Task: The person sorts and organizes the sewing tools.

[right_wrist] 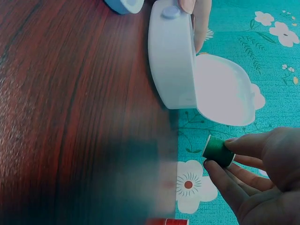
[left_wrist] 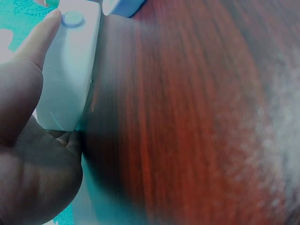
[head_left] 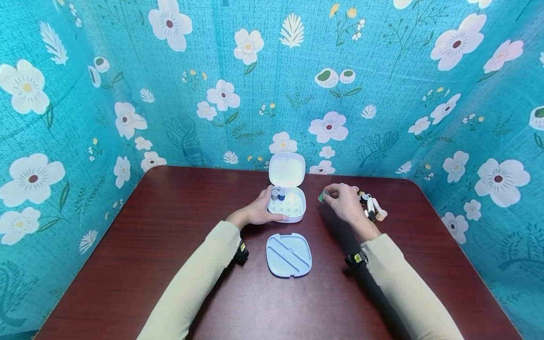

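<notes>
While fingers (right_wrist: 248,144) pinch cylindrical spool (right_wrist: 218,151), rounded box (head_left: 296,219) gapes.

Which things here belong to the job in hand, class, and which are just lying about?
Likely in the job:
green spool, pinched by the right hand
white box, held by the left hand
grey spool, blue spool, in the box
mixed pile, perhaps supplies

Likely lying about:
pale blue tray, untouched
floral cloth, a backdrop
</notes>
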